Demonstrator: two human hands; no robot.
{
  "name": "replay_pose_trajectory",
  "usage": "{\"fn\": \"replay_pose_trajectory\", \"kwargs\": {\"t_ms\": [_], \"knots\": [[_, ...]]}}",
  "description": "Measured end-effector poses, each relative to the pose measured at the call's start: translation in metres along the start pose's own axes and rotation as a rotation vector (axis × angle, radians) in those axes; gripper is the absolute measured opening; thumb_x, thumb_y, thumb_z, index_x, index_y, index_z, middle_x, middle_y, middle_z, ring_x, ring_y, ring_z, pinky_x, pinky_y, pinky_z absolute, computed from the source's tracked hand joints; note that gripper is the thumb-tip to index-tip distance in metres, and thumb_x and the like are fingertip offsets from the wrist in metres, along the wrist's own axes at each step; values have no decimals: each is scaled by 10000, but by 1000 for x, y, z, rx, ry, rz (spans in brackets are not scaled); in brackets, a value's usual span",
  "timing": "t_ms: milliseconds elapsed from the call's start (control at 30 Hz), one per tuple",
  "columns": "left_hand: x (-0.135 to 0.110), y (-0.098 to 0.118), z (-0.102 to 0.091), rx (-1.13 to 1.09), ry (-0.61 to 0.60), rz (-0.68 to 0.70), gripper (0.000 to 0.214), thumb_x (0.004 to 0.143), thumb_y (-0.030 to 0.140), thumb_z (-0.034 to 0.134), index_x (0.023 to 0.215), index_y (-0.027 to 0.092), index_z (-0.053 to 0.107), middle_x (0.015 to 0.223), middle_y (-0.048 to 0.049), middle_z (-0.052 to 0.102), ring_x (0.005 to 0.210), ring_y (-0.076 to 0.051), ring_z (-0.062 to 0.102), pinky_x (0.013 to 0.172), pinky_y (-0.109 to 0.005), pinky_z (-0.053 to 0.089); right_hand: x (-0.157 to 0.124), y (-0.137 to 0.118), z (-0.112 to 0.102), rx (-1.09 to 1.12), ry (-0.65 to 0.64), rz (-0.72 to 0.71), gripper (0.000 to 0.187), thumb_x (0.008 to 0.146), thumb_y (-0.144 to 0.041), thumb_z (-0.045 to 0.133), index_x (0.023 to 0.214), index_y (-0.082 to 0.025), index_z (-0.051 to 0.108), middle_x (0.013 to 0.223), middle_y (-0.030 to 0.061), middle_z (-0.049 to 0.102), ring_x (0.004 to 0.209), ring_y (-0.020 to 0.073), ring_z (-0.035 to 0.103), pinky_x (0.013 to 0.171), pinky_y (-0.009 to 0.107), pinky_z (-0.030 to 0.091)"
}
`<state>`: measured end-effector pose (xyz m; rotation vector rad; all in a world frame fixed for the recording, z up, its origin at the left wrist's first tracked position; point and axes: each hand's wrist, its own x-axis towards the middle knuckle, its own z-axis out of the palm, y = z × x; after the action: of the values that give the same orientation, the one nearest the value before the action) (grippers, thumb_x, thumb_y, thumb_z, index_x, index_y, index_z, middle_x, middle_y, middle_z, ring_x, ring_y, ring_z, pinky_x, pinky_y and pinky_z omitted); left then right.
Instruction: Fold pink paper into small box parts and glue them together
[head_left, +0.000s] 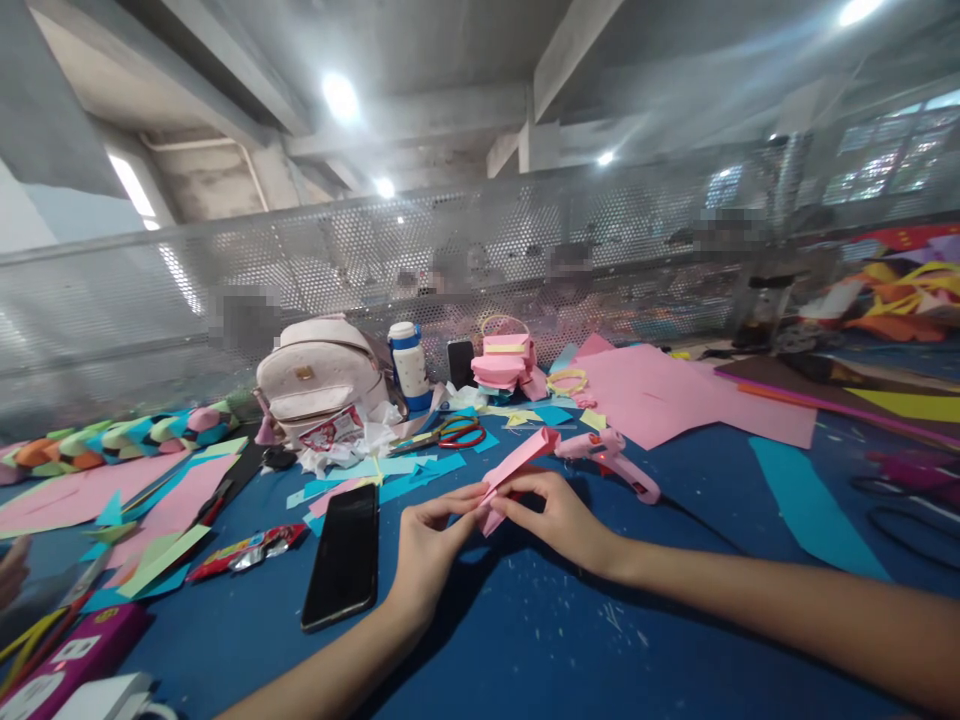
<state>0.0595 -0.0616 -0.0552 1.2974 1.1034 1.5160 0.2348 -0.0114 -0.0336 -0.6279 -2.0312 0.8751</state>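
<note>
Both my hands meet over the blue table, pinching one folded strip of pink paper (519, 466). My left hand (435, 540) grips its lower end between thumb and fingers. Beside it, my right hand (559, 515) pinches the same strip slightly higher up, and the strip's far end slants up to the right. Just beyond lies a pink glue gun (611, 460), its dark cord trailing right. A black phone (343, 560) rests flat to the left of my left hand. Scissors with red handles (456, 433) lie behind, among blue paper scraps (420, 480).
A pale backpack (322, 380), a white and blue bottle (409, 367) and a small pink paper bag (506, 362) stand along a perforated metal screen (480, 240). Pink sheets (637, 390) spread at the right. A purple power strip (82, 655) and another person's hand (13, 570) are at left.
</note>
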Motion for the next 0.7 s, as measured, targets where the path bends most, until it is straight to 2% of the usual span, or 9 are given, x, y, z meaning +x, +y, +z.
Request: {"fn": "replay_pose_trajectory", "kwargs": {"t_ms": [133,200,267,367,433,533,700], "knots": [[3,3,-1,5,18,38,141,708,304,794,759,172,790,997,-108,767,1013,-291,699,984,-434,504,2,-1,-7,-116,32,-96,194,923,-331,608,844,-174,692,861,37,704,784,173,635,727,281,495],[4,5,-2,13,27,65,134,719,302,786,763,176,788,1000,-106,766,1010,-289,698,980,-441,504,2,-5,-12,-286,115,-251,168,921,-335,617,910,-174,665,905,51,676,822,187,608,759,313,475],[4,6,-4,35,29,103,124,736,300,773,768,181,786,1001,-104,765,1007,-285,697,976,-443,504,4,-13,-18,-552,199,-465,166,921,-345,625,976,-192,663,956,65,660,911,217,570,850,372,423],[4,7,-4,90,23,179,95,749,294,761,763,202,783,979,-98,767,996,-275,697,962,-432,508,8,-28,-22,-900,216,-689,152,931,-331,623,1040,-239,677,1057,49,672,1039,229,512,940,400,326],[3,7,-4,134,21,219,77,758,286,750,751,215,778,977,-97,765,996,-271,695,951,-428,512,13,-37,-22,-994,182,-713,106,945,-294,605,965,-234,690,1089,24,682,1074,219,498,948,392,301],[3,8,-4,177,28,255,70,766,278,735,737,225,772,974,-101,763,981,-270,699,936,-436,519,21,-45,-23,-1018,108,-678,135,925,-276,631,816,-222,688,1031,-1,694,1031,213,508,960,400,287],[6,10,-4,173,34,274,68,764,294,736,750,239,773,949,-96,767,955,-264,706,923,-447,529,30,-44,-23,-1021,42,-712,126,898,-208,653,774,-216,675,904,-16,695,953,198,517,979,391,279]]}}
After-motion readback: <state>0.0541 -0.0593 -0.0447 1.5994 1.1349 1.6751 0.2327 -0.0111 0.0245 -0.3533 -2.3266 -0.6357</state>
